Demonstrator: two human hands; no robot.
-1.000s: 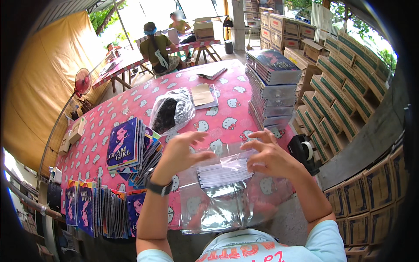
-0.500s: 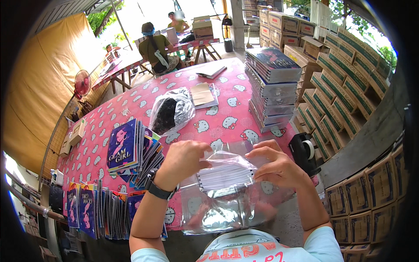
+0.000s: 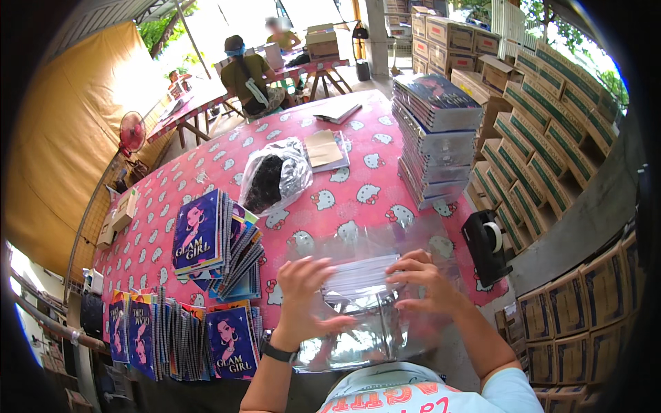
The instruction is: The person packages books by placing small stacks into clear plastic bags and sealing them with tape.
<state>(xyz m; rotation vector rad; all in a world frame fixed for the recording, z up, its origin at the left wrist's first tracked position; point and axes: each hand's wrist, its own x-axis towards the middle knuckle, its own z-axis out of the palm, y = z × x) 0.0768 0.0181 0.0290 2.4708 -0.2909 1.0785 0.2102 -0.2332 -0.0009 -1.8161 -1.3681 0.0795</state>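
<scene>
Near the table's front edge, a stack of notebooks stands with its white page edges up, in a clear plastic bag. The loose plastic spreads around the stack on the table and reflects light. My left hand is at the stack's left end, thumb and fingers spread wide apart. At the right end is my right hand, its fingers curved and apart, the fingertips at the stack's corner; how firmly they touch is unclear. A dark watch is on my left wrist.
Spiral notebooks with purple covers lie piled at left, with a row of more nearer me. A tall wrapped stack stands at right, beside a tape dispenser. A plastic bag with black contents lies farther back. Two people sit beyond.
My left hand has dropped nearer me, its fingers opening out. The right hand has shifted slightly nearer. The raised plastic over the notebooks has come down, and their page edges show more plainly.
</scene>
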